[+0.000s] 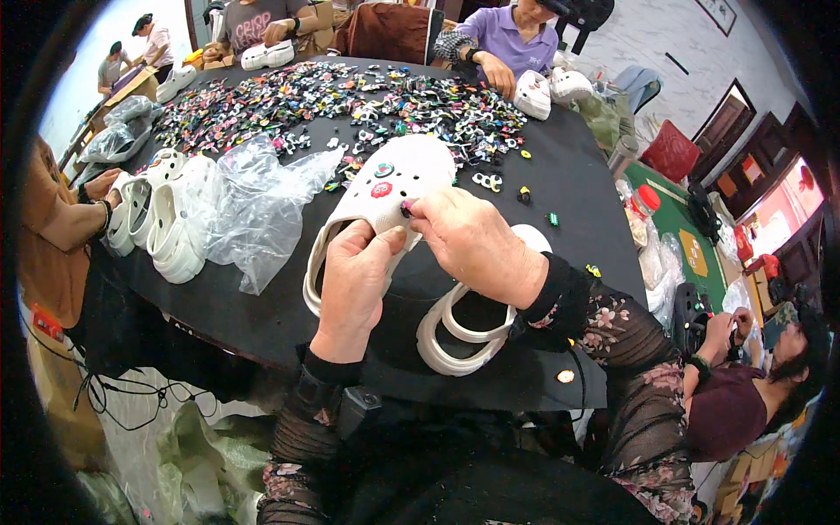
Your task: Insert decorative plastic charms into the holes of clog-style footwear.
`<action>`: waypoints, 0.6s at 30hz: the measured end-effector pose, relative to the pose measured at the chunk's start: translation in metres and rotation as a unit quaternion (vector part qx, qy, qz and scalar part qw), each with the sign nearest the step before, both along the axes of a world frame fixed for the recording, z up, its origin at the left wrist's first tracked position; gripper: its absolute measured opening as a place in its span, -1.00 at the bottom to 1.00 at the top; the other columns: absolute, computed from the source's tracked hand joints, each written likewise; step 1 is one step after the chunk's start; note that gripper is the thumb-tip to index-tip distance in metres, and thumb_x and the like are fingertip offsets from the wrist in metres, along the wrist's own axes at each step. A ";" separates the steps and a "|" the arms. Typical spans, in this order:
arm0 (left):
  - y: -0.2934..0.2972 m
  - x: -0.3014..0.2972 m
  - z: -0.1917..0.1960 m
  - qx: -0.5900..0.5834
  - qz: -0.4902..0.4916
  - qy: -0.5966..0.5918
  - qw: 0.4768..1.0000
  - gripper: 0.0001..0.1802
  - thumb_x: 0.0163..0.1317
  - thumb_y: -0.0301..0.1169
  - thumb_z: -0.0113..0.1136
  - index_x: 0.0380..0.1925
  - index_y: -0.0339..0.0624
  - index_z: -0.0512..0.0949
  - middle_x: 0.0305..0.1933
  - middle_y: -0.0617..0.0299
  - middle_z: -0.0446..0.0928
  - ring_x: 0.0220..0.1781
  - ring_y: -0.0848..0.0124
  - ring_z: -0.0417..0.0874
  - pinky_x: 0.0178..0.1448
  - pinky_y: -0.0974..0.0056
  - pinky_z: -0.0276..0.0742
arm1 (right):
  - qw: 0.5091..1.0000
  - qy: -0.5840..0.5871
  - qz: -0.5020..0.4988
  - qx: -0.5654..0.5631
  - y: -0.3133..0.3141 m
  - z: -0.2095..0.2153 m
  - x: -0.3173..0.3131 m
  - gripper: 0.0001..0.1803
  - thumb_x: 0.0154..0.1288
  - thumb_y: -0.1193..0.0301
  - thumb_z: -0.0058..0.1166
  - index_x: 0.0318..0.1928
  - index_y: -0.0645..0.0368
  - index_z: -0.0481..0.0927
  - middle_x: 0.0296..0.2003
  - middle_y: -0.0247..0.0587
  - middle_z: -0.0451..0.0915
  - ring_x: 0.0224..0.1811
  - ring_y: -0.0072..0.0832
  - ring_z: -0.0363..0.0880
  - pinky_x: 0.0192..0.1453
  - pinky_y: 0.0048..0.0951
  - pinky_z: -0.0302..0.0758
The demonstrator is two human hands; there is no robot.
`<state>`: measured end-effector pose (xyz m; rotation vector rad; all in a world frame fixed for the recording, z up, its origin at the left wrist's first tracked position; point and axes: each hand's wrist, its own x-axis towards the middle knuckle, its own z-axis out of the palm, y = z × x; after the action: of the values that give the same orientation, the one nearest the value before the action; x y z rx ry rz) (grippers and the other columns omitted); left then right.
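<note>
A white clog (418, 162) with holes in its upper is held up over the black table, toe pointing away from me. My left hand (357, 289) grips it by the edge of its opening, thumb and fingers pinched. Two shoe charms sit on its upper: a red one (381, 190) and a round dark one (384, 169) above it. My right hand (477, 241) pinches a small dark charm (406, 209) against the clog's side holes; the fingers hide part of it. Partly under my right hand, a second white clog (437, 348) lies on the table, its heel strap toward me.
A wide heap of colourful charms (350, 98) covers the table's far half. A clear plastic bag (254, 210) and more white clogs (175, 236) lie to the left. Loose charms (552, 219) are scattered at the right. Other people work around the table, one in a purple shirt (516, 44).
</note>
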<state>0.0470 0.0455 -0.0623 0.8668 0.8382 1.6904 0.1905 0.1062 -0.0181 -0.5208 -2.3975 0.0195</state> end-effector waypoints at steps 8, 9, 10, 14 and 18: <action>0.000 -0.008 -0.004 0.004 -0.012 -0.016 1.000 -0.78 0.16 -0.55 0.11 -0.19 -0.40 0.54 -0.20 0.22 0.56 -0.18 0.57 0.52 -0.09 0.47 0.40 | 1.000 0.005 0.008 -0.001 -0.007 0.001 -0.003 -0.85 0.10 0.62 0.06 -0.26 0.34 0.46 -0.37 0.04 0.52 -0.29 -0.03 0.53 -0.21 -0.21 0.50; -0.001 -0.006 -0.002 0.006 -0.011 -0.019 1.000 -0.80 0.16 -0.55 0.11 -0.20 -0.39 0.54 -0.20 0.23 0.56 -0.19 0.58 0.52 -0.10 0.48 0.40 | 1.000 0.004 0.007 -0.001 -0.006 0.002 -0.003 -0.85 0.10 0.62 0.06 -0.26 0.34 0.46 -0.37 0.04 0.52 -0.29 -0.03 0.53 -0.21 -0.21 0.50; -0.001 -0.006 -0.001 0.007 -0.011 -0.020 1.000 -0.80 0.16 -0.55 0.11 -0.20 -0.39 0.54 -0.20 0.23 0.56 -0.19 0.58 0.52 -0.10 0.48 0.40 | 1.000 0.002 0.013 -0.010 -0.004 0.002 -0.004 -0.86 0.10 0.59 0.04 -0.29 0.33 0.43 -0.38 0.03 0.49 -0.30 -0.05 0.52 -0.23 -0.21 0.49; -0.003 -0.006 0.003 0.008 0.004 -0.019 1.000 -0.83 0.19 -0.51 0.15 -0.25 -0.40 0.56 -0.26 0.21 0.57 -0.27 0.59 0.54 -0.18 0.50 0.42 | 0.997 0.011 0.027 -0.068 -0.004 0.008 -0.007 -0.86 0.11 0.53 0.05 -0.34 0.31 0.40 -0.40 0.05 0.48 -0.31 -0.06 0.51 -0.25 -0.19 0.46; 0.001 -0.010 0.007 -0.020 0.023 0.022 0.999 -0.82 0.20 -0.45 0.18 -0.32 -0.42 0.58 -0.33 0.20 0.59 -0.34 0.59 0.56 -0.25 0.52 0.44 | 0.998 0.003 0.027 -0.055 -0.004 0.009 -0.010 -0.83 0.09 0.52 0.09 -0.34 0.31 0.39 -0.40 0.05 0.48 -0.31 -0.03 0.51 -0.24 -0.17 0.45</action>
<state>0.0373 0.0468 -0.0552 0.8668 0.9255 1.6948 0.1807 0.1024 -0.0090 -0.5043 -2.4138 0.1771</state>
